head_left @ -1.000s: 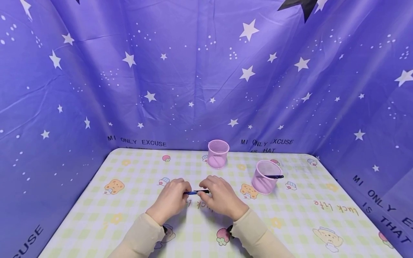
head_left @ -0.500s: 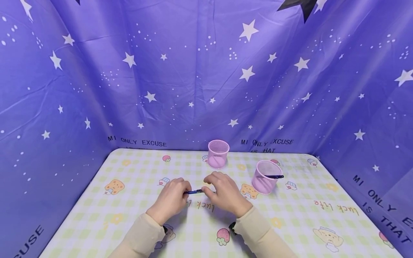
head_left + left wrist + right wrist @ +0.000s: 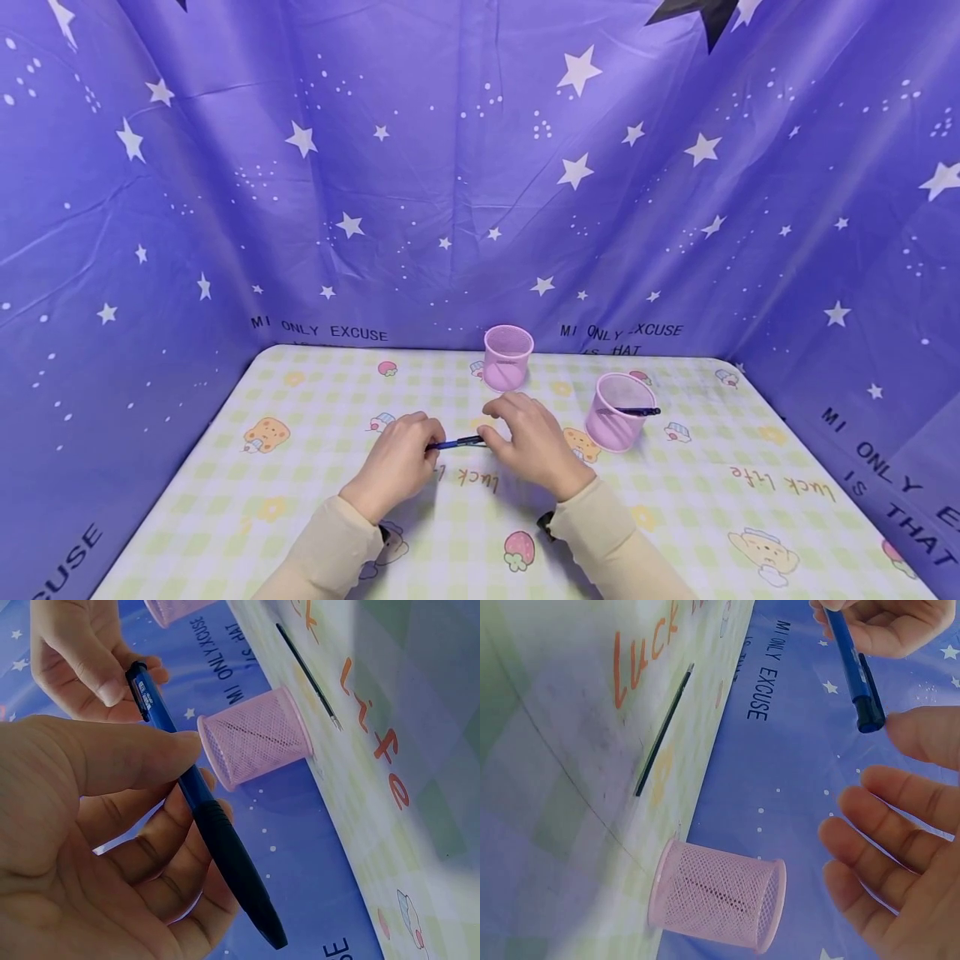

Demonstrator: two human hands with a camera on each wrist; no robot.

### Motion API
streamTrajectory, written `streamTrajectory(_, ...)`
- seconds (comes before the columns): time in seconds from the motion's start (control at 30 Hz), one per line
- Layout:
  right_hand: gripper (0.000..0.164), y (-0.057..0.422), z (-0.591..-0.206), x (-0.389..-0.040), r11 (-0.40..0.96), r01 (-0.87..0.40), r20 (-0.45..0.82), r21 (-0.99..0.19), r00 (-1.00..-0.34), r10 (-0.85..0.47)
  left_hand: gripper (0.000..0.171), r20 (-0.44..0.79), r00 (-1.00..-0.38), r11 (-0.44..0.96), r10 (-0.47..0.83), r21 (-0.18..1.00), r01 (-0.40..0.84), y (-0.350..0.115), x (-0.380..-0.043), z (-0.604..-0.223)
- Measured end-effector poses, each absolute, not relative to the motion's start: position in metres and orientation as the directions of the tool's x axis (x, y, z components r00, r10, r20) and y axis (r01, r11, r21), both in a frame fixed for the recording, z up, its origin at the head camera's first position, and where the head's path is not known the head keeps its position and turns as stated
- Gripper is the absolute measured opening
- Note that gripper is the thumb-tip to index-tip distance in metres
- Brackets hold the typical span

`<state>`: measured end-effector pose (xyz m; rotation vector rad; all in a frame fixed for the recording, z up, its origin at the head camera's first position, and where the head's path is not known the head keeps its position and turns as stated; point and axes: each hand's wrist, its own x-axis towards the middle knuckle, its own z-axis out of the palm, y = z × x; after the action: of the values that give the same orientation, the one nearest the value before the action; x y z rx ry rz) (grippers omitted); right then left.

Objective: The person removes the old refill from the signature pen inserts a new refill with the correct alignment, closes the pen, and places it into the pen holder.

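A blue ballpoint pen [image 3: 456, 442] with a black grip and clip is pinched between the thumb and fingers of my left hand [image 3: 397, 462]. In the left wrist view the pen [image 3: 217, 825] slants with its tapered black tip toward the lower right. My right hand [image 3: 538, 446] is by the clip end, fingers parted and loosely bent. In the right wrist view its thumb [image 3: 926, 739] is at the pen's end, seemingly touching it. Below the hands a thin dark pen refill [image 3: 664, 729] lies on the tablecloth; the head view does not show it.
A pink mesh pen holder [image 3: 507, 371] stands at the back middle of the table. To the right is another pink holder [image 3: 611, 429], with a dark pen [image 3: 637, 411] jutting over its rim. Purple star-printed curtains [image 3: 450, 167] enclose the table's back and sides.
My right hand has shifted right and away from me, its fingers parting from the pen's end. The pen's clip end has risen slightly while my left hand stays nearly still.
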<state>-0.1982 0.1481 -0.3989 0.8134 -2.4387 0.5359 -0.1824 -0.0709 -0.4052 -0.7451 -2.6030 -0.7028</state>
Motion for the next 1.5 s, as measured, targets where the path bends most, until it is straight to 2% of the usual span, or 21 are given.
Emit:
streamTrajectory(0.33,0.021,0.154,-0.392,-0.199,0.763,-0.605,0.587,-0.226,-0.710,-0.389,0.019,0.444,-0.804,0.738,0.396,0.367,0.566,-0.072,-0.183,-0.405)
streamTrajectory(1.5,0.022,0.176,-0.390,-0.203,0.775,-0.589,0.579,-0.229,-0.723,-0.377,0.018,0.448,-0.812,0.722,0.374,0.408,0.559,-0.071,-0.183,-0.403)
